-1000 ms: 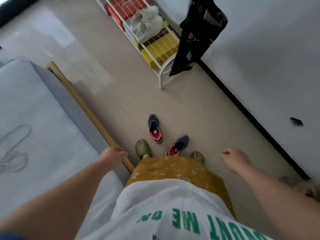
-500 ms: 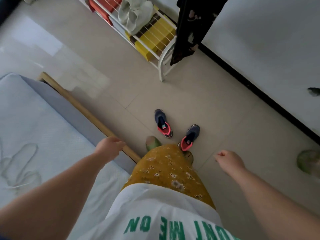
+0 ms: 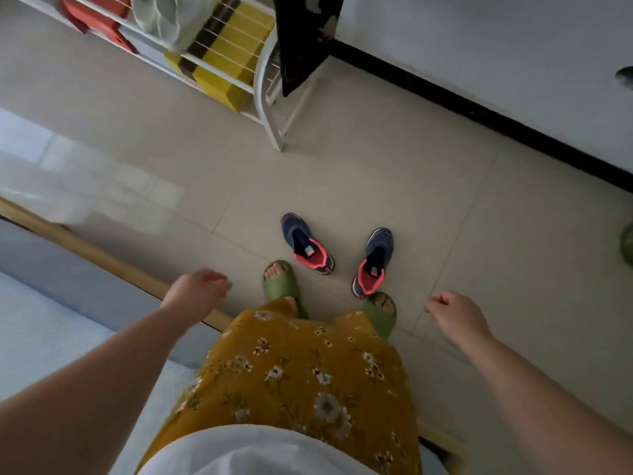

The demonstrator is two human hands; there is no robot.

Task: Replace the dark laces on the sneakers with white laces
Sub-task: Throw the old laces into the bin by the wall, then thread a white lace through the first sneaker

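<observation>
Hanging loosely curled and empty, left hand (image 3: 197, 292) and right hand (image 3: 455, 311) flank the sneakers (image 3: 307, 243) on the floor (image 3: 376, 173).

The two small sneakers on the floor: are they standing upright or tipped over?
Upright. The left sneaker and right sneaker both rest on their soles on the floor, coral-lined openings facing up.

A single head-worn wide-angle view looks steeply down from standing height along the wearer's body to the tiled floor (image 3: 428, 186). Both forearms reach in from the bottom corners. A shoe rack (image 3: 263, 84) sits farther off at upper centre, a bed (image 3: 44, 323) close at lower left.
</observation>
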